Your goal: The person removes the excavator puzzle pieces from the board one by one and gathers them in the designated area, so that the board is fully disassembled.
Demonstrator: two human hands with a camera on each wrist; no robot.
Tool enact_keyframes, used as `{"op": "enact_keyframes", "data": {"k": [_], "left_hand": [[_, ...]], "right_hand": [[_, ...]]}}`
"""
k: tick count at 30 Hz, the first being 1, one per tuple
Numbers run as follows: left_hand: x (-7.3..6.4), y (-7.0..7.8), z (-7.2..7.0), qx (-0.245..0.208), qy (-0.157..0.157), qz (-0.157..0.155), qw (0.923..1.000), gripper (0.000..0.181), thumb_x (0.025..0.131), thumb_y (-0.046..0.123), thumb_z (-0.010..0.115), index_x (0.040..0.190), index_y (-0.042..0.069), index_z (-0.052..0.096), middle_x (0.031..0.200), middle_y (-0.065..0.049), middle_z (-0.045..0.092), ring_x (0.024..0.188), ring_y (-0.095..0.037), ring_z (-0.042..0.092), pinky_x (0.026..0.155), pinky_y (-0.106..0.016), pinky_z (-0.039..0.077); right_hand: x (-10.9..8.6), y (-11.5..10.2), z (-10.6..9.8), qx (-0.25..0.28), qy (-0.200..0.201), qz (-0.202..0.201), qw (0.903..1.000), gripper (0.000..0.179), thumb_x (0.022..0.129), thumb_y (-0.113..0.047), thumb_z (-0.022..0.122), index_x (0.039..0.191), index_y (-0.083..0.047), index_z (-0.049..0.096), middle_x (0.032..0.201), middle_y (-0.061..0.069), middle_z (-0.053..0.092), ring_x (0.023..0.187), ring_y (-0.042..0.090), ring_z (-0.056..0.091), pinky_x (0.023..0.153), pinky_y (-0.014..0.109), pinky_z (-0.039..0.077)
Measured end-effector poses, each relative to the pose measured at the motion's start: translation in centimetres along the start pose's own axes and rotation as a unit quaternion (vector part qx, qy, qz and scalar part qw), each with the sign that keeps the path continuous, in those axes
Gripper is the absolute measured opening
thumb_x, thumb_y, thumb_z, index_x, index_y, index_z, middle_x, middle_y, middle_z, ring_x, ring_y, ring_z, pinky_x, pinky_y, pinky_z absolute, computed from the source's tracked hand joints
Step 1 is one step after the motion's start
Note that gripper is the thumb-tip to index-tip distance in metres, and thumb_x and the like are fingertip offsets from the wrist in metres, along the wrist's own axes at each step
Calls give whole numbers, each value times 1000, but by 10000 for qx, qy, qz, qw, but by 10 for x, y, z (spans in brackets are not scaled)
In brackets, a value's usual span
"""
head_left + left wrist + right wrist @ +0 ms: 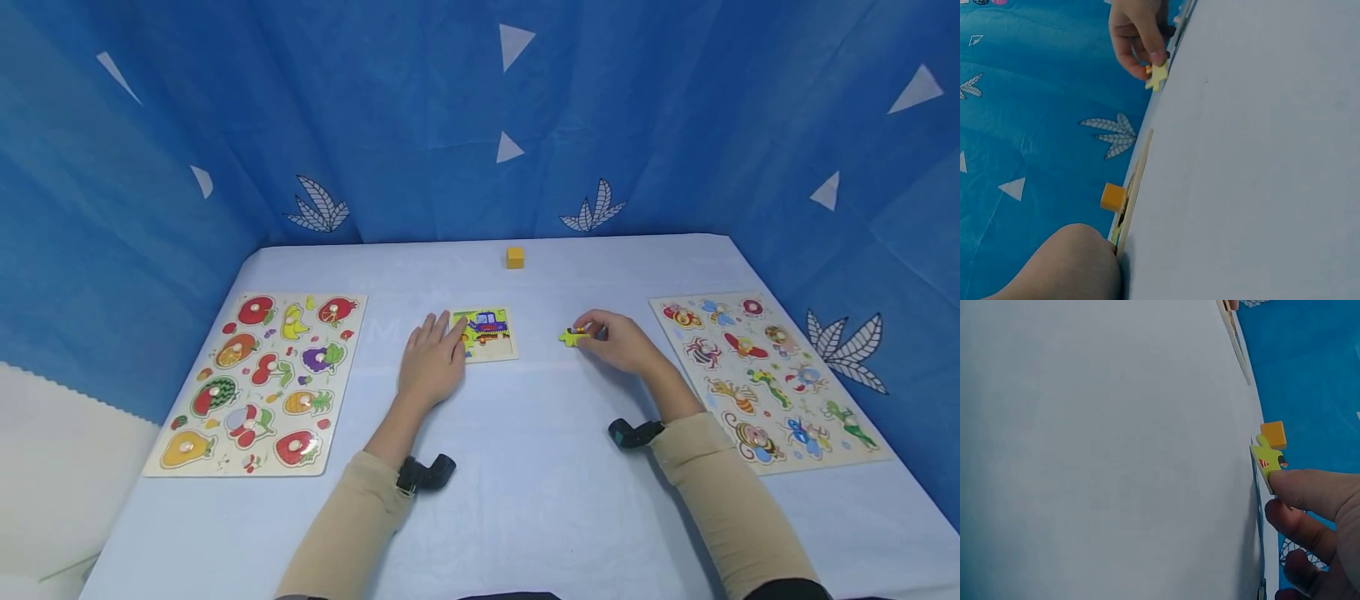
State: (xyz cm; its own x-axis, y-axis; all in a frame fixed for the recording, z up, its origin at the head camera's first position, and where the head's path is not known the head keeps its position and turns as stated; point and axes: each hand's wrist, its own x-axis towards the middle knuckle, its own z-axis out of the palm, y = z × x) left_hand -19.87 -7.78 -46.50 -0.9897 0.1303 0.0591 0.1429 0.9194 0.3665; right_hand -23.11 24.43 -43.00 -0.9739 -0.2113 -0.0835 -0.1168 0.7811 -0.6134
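Note:
My left hand [432,362] lies with fingers extended over the left side of a small wooden jigsaw board [513,342]. The board shows a purple vehicle on a yellow-green background, and my fingers hide its left edge. To the right of it, my right hand [618,342] pinches a yellow-green jigsaw piece [1267,456] between thumb and fingers. Small red-and-white and dark markings show on the piece in the right wrist view. From the left wrist view, the piece's pale back and knobbed outline are visible, held up above the tablecloth.
A yellow cube [515,257] stands behind the jigsaw board. At the left lies a large fruit peg puzzle [345,379]; at the right, partly behind my right forearm, an insect peg puzzle [780,433]. Blue curtain [420,125] borders the white-covered table [525,500].

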Motion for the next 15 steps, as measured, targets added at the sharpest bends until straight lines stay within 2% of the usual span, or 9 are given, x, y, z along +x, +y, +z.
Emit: {"op": "enact_keyframes", "data": {"k": [6, 11, 15], "left_hand": [[0, 0, 1, -28, 12, 12, 10000, 52, 105, 37, 29, 155, 27, 34, 166, -4, 22, 156, -28, 12, 127, -47, 9], [0, -1, 1, -21, 14, 2, 10000, 52, 105, 38, 28, 155, 28, 34, 166, -4, 22, 156, -27, 11, 127, -46, 9], [0, -1, 1, -43, 18, -5, 10000, 52, 105, 38, 27, 155, 27, 34, 166, -4, 22, 156, -27, 11, 127, -47, 9]], "right_hand": [[0, -1, -1, -156, -137, -22, 9998, 24, 91, -19, 70, 115, -18, 68, 104, 9, 65, 91, 25, 53, 76, 34, 45], [0, -4, -1, -461, -20, 74, 9989, 25, 91, -22, 70, 116, -20, 69, 104, 9, 63, 98, 26, 45, 78, 36, 39], [0, -7, 0, -687, 71, 78, 9976, 25, 90, -23, 70, 116, -21, 69, 103, 8, 63, 96, 25, 43, 76, 34, 37]]}}
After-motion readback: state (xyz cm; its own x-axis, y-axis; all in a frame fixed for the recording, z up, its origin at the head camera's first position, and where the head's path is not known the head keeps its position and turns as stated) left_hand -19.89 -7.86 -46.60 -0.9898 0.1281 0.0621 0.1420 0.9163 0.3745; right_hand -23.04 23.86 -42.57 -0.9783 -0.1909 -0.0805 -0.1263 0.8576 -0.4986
